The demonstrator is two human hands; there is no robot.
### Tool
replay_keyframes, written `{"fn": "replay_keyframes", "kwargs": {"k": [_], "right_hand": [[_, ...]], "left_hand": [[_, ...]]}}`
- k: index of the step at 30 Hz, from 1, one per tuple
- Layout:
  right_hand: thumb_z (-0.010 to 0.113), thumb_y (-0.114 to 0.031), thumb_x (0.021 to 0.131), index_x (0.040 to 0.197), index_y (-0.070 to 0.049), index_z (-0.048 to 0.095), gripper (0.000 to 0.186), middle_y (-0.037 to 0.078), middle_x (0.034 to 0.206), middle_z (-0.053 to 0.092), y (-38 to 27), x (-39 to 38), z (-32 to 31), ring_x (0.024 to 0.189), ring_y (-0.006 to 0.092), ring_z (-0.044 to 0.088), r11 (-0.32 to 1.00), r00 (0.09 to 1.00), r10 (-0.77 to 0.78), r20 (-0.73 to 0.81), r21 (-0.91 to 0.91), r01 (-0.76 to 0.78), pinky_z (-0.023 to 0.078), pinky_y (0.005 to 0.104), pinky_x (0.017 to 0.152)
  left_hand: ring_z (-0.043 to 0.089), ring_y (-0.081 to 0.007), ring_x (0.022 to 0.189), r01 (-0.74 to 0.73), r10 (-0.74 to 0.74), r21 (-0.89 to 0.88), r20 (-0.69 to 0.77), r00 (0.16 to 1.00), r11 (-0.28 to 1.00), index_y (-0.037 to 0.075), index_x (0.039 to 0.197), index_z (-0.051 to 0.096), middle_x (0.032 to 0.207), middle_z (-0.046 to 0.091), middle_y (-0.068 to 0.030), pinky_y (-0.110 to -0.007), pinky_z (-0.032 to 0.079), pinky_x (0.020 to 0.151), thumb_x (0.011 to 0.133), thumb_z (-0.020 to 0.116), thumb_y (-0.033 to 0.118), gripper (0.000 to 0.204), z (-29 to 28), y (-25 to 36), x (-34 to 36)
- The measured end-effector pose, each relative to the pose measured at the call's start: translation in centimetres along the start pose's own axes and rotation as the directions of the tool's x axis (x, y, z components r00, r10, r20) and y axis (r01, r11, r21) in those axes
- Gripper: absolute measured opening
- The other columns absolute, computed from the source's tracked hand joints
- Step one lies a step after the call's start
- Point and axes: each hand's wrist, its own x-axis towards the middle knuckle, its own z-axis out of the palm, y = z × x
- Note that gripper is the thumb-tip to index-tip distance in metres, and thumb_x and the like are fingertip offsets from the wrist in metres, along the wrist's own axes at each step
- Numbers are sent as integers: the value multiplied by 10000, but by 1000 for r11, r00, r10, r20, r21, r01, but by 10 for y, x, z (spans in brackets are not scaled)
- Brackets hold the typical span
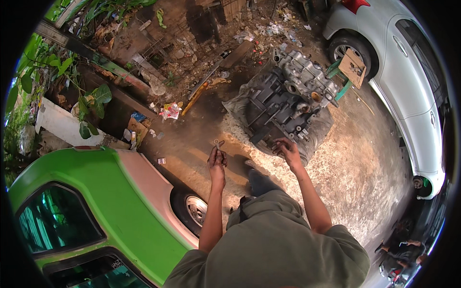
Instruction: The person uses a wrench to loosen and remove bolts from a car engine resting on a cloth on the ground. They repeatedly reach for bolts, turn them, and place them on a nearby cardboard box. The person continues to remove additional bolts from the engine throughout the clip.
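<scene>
If the pinch loosens, the small ring-ended metal piece (216, 142) could drop from the left hand (217, 160) gripping it at the wearer's eleven o'clock, its look dull and greyish, while the right hand (288, 153), half-curled and seemingly empty, is beside the dark-and-silver engine (284, 96) at twelve.

Free room is found over the brown floor (185, 137); passage is blocked front-right by the grey metal engine (288, 93), leftward by the green-and-pink car (139, 201).
</scene>
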Motion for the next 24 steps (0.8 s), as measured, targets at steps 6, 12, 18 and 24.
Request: {"fn": "replay_keyframes", "kwargs": {"k": [6,12,18,24], "right_hand": [[492,-60,961,1135,40,644,252,85,917,703,10,91,26,796,126,648,1000,999,-8,-33,-22,7,509,289,730],[591,-103,945,1200,8,629,281,97,939,651,9,194,42,850,203,571,887,926,-197,-321,-461,28,458,315,778],[598,-116,935,1466,-86,456,550,149,1530,443,3,272,31,1450,321,366,485,919,-349,-184,-875,9,333,435,1181],[512,-218,993,1603,-213,223,675,81,1676,164,0,317,10,1541,290,153,230,963,-196,-186,-963,-140,158,465,1254]], "left_hand": [[446,-89,704,27,-31,95,39,999,995,60,1450,526,822,493,13,-253,392,645,1045,491,97,409,-25,-1,75],[511,-93,751,4,-41,256,141,989,967,25,1404,571,839,561,-6,-260,447,690,1039,527,115,378,-42,20,180],[557,-104,769,59,-140,271,293,946,961,-16,1388,569,840,595,-25,-277,499,699,1009,582,111,399,-47,30,284],[568,-76,819,202,-356,417,334,873,886,28,1365,612,896,634,-5,-252,487,726,975,570,7,392,-18,8,347]]}}
